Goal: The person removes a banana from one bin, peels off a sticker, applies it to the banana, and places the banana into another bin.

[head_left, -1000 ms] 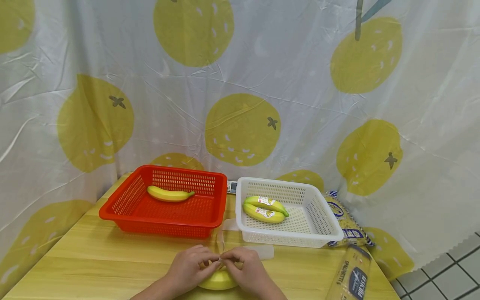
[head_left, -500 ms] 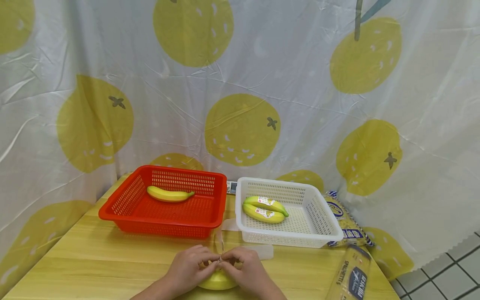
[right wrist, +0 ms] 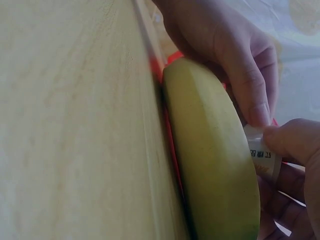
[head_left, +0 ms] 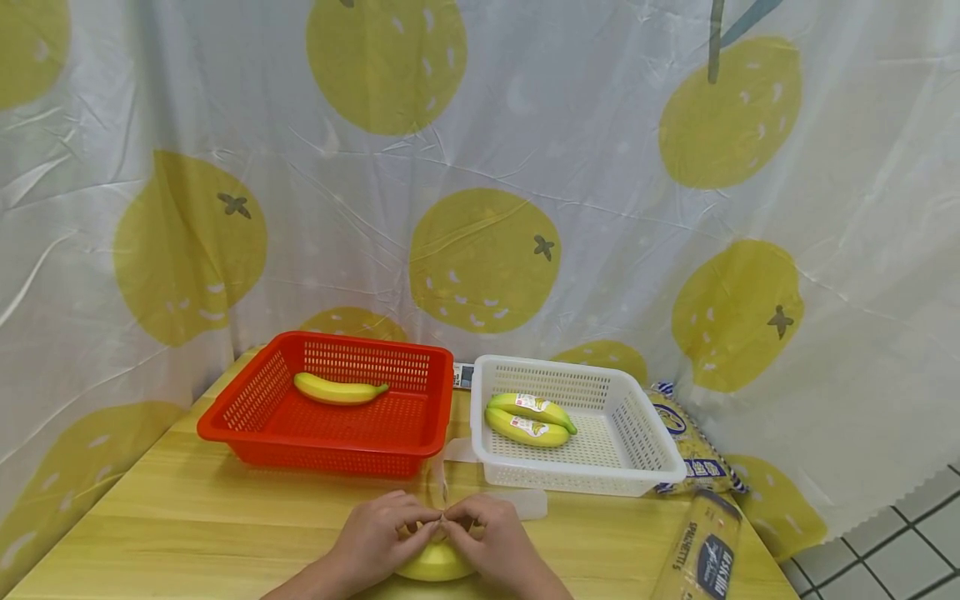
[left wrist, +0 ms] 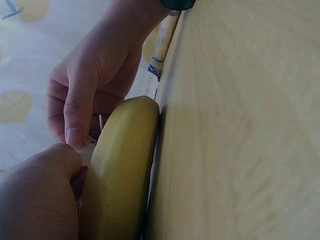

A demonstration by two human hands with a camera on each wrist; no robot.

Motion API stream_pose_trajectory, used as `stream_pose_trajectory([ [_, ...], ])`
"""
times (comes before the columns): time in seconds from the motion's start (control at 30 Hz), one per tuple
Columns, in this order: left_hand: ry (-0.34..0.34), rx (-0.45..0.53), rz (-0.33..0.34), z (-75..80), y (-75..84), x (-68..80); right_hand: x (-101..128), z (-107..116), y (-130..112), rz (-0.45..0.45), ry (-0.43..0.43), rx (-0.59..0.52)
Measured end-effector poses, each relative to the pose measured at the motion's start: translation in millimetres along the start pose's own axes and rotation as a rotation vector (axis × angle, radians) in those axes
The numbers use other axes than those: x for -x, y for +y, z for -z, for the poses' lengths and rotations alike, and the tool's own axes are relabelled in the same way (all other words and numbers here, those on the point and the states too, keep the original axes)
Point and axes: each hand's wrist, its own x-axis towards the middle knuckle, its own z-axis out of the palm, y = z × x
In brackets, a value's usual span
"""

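Between the hands, a yellow banana (head_left: 435,563) lies on the wooden table, its back end hidden behind fingers in the head view. Just beyond it, my left hand (head_left: 386,533) and right hand (head_left: 491,533) meet at the thumbs and fingertips. They pinch a small white sticker (right wrist: 265,159) with dark printed characters, mostly covered in the head view. In the left wrist view the sticker (left wrist: 90,150) shows as a pale scrap beside the banana (left wrist: 122,175). A translucent strip (head_left: 437,483) lies right behind the fingertips.
Back left stands a red basket (head_left: 337,454) holding one banana (head_left: 341,389). Beside it is a white basket (head_left: 577,479) with two labelled bananas (head_left: 528,419). A pasta bag (head_left: 693,442) and a spaghetti pack (head_left: 701,546) lie at right. Another pale strip (head_left: 525,502) lies before the white basket.
Both hands stay in place, with only tiny shifts of the fingertips at the sticker. The banana, baskets and packs have not moved.
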Motion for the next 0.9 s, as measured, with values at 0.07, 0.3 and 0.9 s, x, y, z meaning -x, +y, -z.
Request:
stream_pose_trajectory([
  [0.07,0.004,-0.002,-0.001,-0.3,0.1,-0.3,0.5,-0.5,1.0,0.002,-0.001,-0.002],
  [0.3,0.017,-0.005,0.002,-1.0,0.1,0.0,0.9,-0.5,1.5,-0.032,-0.019,-0.033],
  [0.9,0.021,-0.008,0.029,-0.2,-0.7,-1.0,1.6,0.5,1.9,-0.096,-0.02,-0.02],
])
